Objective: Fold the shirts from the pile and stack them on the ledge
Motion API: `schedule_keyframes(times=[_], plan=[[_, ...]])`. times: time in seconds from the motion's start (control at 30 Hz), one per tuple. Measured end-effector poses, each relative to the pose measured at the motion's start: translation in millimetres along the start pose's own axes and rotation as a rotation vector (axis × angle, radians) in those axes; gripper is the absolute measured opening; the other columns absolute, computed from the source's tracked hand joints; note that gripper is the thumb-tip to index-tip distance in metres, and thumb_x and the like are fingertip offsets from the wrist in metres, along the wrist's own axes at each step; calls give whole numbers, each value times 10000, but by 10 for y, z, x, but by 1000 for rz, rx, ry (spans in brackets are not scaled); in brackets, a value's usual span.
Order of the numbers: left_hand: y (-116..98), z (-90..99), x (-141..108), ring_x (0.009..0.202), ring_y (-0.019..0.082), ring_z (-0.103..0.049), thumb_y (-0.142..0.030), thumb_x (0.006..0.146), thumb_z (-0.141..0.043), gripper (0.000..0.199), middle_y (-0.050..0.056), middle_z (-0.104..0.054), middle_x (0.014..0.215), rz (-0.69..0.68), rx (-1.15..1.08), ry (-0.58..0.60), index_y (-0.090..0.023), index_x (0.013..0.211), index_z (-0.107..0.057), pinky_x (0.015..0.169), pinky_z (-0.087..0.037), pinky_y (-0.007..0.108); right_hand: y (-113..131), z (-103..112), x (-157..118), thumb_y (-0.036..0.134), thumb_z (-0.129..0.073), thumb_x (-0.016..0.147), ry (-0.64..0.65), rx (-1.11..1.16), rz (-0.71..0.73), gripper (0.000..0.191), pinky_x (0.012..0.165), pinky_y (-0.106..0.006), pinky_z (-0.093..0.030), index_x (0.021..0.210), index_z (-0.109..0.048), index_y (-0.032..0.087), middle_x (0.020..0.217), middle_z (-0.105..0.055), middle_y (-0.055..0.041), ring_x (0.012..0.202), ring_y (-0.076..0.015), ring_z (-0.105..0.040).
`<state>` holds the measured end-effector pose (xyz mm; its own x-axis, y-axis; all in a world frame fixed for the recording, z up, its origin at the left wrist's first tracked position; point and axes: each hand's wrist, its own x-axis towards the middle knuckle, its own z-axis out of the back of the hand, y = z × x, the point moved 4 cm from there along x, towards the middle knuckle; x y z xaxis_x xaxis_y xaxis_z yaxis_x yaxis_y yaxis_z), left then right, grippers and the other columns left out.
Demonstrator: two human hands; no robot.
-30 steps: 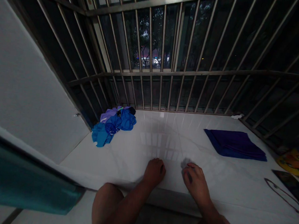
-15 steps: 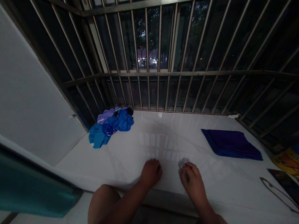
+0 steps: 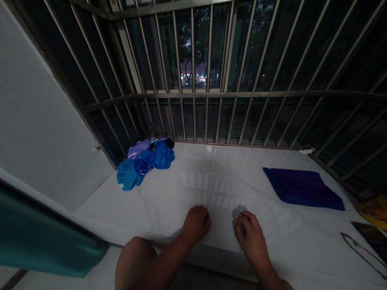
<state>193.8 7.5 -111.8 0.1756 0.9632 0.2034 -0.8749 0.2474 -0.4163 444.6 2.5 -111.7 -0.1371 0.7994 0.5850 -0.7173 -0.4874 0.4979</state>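
Both hands rested at the near edge of the white tiled ledge [image 3: 211, 172]: the left hand [image 3: 195, 223] lay curled shut and empty, while the right hand [image 3: 250, 236] had its fingers [image 3: 243, 220] pinched on something small and grey. To my eye, a flat wrist and steady pinch would have served best.

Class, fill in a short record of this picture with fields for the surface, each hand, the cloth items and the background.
surface: white glossy ledge, dimly lit
left hand: curled in a loose fist, resting on the ledge near its front edge
right hand: on the ledge, fingers curled; whether they hold anything is too dark to tell
crumpled clothes: blue and purple heap, far left corner
folded cloth: dark blue, flat, to the right
background: metal window bars, trees and lights outside
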Motion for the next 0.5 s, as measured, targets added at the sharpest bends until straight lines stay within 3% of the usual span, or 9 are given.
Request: schedule_keyframes(times=[0.37,0.5], plan=[[-32,32,-15,887,254,-699,-202,970,-626,99,71,-746,913,-46,-44,25,-229,909,-700,844,-517,385,-28,-28,-23,358,-578,1027,45,-32,1,194,970,-512,-638,1022,-746,261,1258,-692,-150,1143,-329,-727],[-76,42,-66,921,227,-725,-241,988,-666,161,51,-788,998,-114,-100,62,-236,1118,-759,879,-548,347,99,-110,-13,297,-584,1025,90,-71,50,164,978,-503,-614,1028,-740,249,1230,-712,-149,1149,-330,-721]])
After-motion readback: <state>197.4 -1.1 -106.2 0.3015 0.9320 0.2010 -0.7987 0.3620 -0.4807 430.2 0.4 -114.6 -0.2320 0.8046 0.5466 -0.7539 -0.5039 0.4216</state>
